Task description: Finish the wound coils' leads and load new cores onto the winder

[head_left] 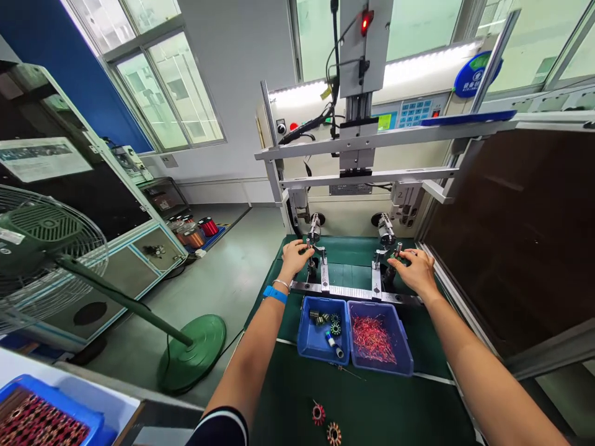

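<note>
Two clamps hold small parts (397, 250): the left hand (294, 255) pinches one at the left clamp (321, 265), the right hand (417, 267) another at the right clamp (377, 267). Seated crooked, either could jam against the spindles (315, 227).

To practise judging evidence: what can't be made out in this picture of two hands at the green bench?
Head view:
Whatever the left hand presses at the left steel fixture: hidden by its fingers.
The right hand's grip at the right steel fixture: hidden likewise.
Dark parts in the left blue plastic bin: too small.
Labels on the blue button keypad: too small.
Blue tray of red wire, bottom left: cut by the edge.
</note>
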A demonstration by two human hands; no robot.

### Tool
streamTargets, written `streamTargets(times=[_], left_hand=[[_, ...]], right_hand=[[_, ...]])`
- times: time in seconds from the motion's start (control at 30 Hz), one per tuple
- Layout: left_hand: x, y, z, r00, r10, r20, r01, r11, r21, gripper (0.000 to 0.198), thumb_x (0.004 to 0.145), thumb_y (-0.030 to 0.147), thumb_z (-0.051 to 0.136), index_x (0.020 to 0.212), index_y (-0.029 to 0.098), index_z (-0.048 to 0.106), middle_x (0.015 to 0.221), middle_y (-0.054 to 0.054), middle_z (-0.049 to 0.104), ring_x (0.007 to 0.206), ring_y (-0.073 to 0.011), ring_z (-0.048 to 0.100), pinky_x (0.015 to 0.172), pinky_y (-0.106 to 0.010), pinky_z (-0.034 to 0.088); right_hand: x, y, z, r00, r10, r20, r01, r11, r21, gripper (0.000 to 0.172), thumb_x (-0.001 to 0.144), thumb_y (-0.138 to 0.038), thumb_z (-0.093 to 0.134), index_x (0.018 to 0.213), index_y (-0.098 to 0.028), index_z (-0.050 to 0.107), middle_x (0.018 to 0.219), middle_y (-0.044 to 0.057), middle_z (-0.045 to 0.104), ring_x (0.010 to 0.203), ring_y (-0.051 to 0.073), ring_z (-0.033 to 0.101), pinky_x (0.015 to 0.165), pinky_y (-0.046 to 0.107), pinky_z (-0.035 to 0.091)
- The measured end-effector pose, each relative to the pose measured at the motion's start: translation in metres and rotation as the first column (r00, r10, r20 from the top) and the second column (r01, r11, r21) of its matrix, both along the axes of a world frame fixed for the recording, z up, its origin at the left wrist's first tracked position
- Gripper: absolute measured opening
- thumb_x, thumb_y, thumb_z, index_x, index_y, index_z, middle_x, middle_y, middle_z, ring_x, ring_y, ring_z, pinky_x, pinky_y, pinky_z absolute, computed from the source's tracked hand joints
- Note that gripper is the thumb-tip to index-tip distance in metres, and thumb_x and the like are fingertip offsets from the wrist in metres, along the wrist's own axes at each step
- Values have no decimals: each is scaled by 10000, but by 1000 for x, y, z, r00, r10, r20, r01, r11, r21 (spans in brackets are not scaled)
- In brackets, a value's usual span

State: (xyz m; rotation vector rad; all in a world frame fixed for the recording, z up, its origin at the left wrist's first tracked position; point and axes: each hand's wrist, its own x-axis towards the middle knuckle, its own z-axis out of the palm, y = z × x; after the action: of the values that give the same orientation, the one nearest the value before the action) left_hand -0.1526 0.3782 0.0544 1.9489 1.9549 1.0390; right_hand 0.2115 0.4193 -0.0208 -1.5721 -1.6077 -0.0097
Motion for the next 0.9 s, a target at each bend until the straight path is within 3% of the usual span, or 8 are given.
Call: streamTargets(times=[0.23, 0.47, 0.63, 0.73, 0.8, 0.9], left_hand=[[-6, 11, -4, 998, 3, -68, -6, 999, -43, 208, 872, 397, 679, 1015, 288, 783, 1369, -37, 593, 1333, -318, 373, 1079, -481, 325], [9, 0, -20, 975, 170, -143, -173, 985, -8, 269, 886, 471, 649, 1058, 299, 765, 1373, -68, 545, 1339, -353, 325, 1062, -517, 311], [14, -13, -3, 977, 116, -178, -127, 991, -49, 290, 931, 446, 578, 1136, 298, 719, 1426, -92, 484, 1360, -367, 313, 1054, -528, 324], [24, -44, 8, 977, -34, -211, 17, 997, -80, 359, 944, 379, 554, 1270, 259, 640, 1461, -136, 436, 1379, -406, 280, 1053, -572, 295], [33, -74, 6, 931, -276, -239, 245, 958, -151, 360, 887, 340, 648, 1240, 272, 660, 1358, -110, 544, 1306, -363, 387, 1044, -509, 323], [45, -114, -8, 700, -681, -217, 599, 725, -340, 223, 722, 237, 815, 926, 312, 767, 1021, -11, 694, 1025, -236, 562, 910, -333, 406]], right_hand=[[2, -2, -1, 999, 12, -30, -12, 1000, -3, 394, 801, -540, 641, 920, -177, 736, 1165, 140, 593, 1160, 324, 475, 1000, 473, 352], [-1, -5, 6, 999, 5, -34, -6, 1000, -18, 367, 793, -516, 651, 915, -181, 737, 1156, 135, 579, 1159, 329, 463, 1024, 503, 348], [-19, -34, 29, 1000, -8, 8, 8, 1000, 2, 380, 833, -460, 613, 968, -124, 725, 1243, 212, 535, 1202, 418, 410, 979, 626, 342], [-44, -86, 43, 996, 62, 67, -67, 994, 90, 446, 872, -433, 579, 1136, -87, 676, 1370, 254, 462, 1249, 460, 363, 983, 689, 306], [-61, -128, 45, 975, 185, 125, -202, 969, 144, 378, 891, -419, 579, 1129, -143, 683, 1358, 187, 509, 1240, 386, 415, 1043, 601, 333], [-82, -177, 42, 930, 325, 170, -353, 920, 172, 252, 923, -367, 558, 1046, -198, 698, 1284, 126, 563, 1187, 321, 464, 1016, 505, 403]])
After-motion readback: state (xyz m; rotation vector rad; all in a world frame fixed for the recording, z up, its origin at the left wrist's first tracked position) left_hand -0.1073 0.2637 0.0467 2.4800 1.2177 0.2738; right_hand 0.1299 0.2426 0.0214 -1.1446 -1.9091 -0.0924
